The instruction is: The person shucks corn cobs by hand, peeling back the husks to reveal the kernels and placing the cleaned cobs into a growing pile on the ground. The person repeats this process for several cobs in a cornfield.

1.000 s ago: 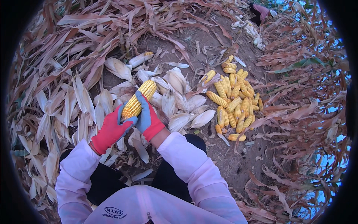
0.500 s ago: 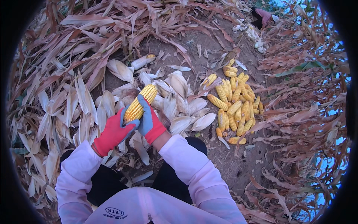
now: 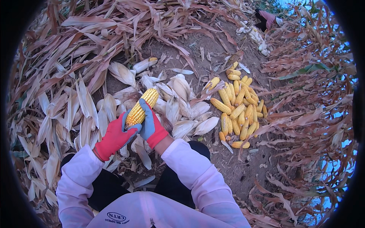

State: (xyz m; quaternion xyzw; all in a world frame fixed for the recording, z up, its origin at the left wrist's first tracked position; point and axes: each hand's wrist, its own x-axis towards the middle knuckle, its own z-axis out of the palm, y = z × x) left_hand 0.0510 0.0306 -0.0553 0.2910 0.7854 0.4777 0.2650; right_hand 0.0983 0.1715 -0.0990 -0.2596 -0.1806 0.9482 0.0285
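Between my two gloved hands is a husked ear of corn (image 3: 146, 103), yellow and bare, its upper end pointing up and to the right. My left hand (image 3: 118, 133), in a red and grey glove, grips the lower end of the ear with its fingers closed. From the right side, my right hand (image 3: 152, 125) wraps the ear in a matching glove, thumb and fingers pressed to the kernels. Just beyond the hands lies a heap of pale ears still in their husks (image 3: 180, 91).
To the right is a pile of bare yellow ears (image 3: 241, 110) on brown soil (image 3: 235, 171). Dry stalks and leaves (image 3: 125, 22) cover the left and far side. More dry corn plants (image 3: 304, 114) line the right. A person (image 3: 267, 19) bends low at the far right.
The view has shifted very slightly. Both hands keep the same hold on the ear of corn, and the piles look unchanged.
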